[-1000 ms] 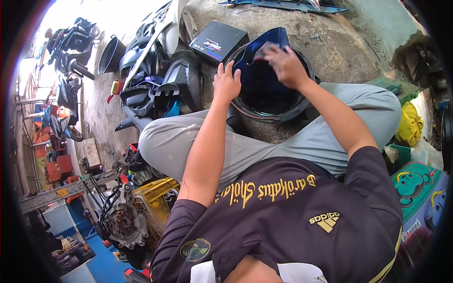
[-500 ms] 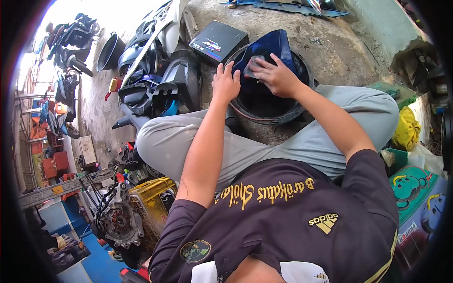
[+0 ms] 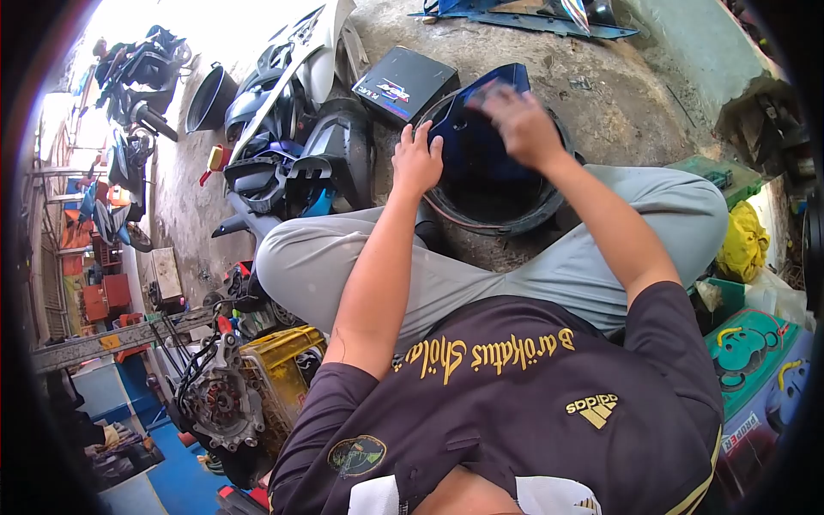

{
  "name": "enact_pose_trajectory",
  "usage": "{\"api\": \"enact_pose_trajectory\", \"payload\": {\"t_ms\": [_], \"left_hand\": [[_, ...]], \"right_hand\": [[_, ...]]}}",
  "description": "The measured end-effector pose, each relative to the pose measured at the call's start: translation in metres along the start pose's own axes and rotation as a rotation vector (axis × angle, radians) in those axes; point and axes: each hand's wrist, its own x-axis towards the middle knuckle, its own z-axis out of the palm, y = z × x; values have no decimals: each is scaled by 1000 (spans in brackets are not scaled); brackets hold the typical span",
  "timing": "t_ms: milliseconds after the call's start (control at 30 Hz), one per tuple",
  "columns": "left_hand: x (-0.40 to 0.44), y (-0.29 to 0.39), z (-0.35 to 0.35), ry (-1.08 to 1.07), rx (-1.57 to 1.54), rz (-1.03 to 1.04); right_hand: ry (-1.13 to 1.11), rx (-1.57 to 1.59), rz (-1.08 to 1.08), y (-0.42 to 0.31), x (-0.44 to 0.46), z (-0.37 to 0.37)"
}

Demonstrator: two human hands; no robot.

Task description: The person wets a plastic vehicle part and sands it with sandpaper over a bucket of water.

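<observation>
A glossy dark blue motorcycle panel [image 3: 459, 122] leans in a round black tub [image 3: 493, 228] between my knees. My right hand [image 3: 522, 129] is over the panel's upper part, blurred by motion. A small greyish pad shows under its fingers in the earlier view; now it is smeared and hard to make out. My left hand [image 3: 418, 160] is at the tub's left rim, beside the panel, fingers spread and holding nothing. Whether its fingertips touch the panel, I cannot tell. The tub's inside is dark.
A black box [image 3: 405, 84] stands just beyond the tub. Motorcycle fairings [image 3: 330, 154] are piled to the left, near a black bucket [image 3: 211, 96]. An engine part [image 3: 225, 399] and a yellow crate [image 3: 283, 378] sit at lower left. A yellow bag [image 3: 742, 240] lies right.
My right hand has slid up and slightly right across the panel and is now blurred. My left hand stays by the rim. The whole view has shifted slightly.
</observation>
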Motion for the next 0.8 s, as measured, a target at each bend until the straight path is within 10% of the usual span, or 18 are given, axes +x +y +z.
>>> {"api": "enact_pose_trajectory", "payload": {"t_ms": [100,367,433,633,800], "left_hand": [[-2,4,-2,-8,-17,-3],[-1,2,-2,-8,-1,-9],[-2,6,-5,-13,-13,-17],[-1,1,0,15,-22,8],[-3,3,-2,-5,-18,-6]], "right_hand": [[175,-20,228,35,-7,36],[-4,-14,-31,8,-5,17],[138,34,264,21,0,15],[-49,61,-179,-25,-11,34],[43,53,144,20,9,0]]}}
